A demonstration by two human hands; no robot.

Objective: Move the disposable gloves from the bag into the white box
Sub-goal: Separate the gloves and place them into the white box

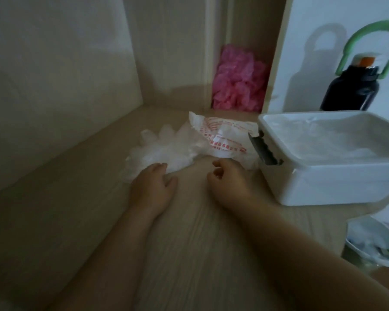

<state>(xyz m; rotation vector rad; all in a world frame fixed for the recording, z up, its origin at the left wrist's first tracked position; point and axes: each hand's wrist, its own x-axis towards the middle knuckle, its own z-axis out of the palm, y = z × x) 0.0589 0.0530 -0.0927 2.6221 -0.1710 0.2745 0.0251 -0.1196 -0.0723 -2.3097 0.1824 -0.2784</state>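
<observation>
This looks like a home, a storage corner: a pale wood-grain table point(189, 243) set against matching panels point(54, 86), a narrow niche point(249, 25) stuffed with pink plastic point(238, 81), a dark drinking bottle point(348, 90) with a green carry loop, and a lined bin point(373, 243) below.

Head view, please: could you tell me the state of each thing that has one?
white box: open, lidless, some clear plastic inside.
bag: crumpled, lying beside the box.
disposable gloves: heaped on the table by the bag.
left hand: touching the glove heap.
right hand: loosely curled, empty.
bottle: upright.
</observation>
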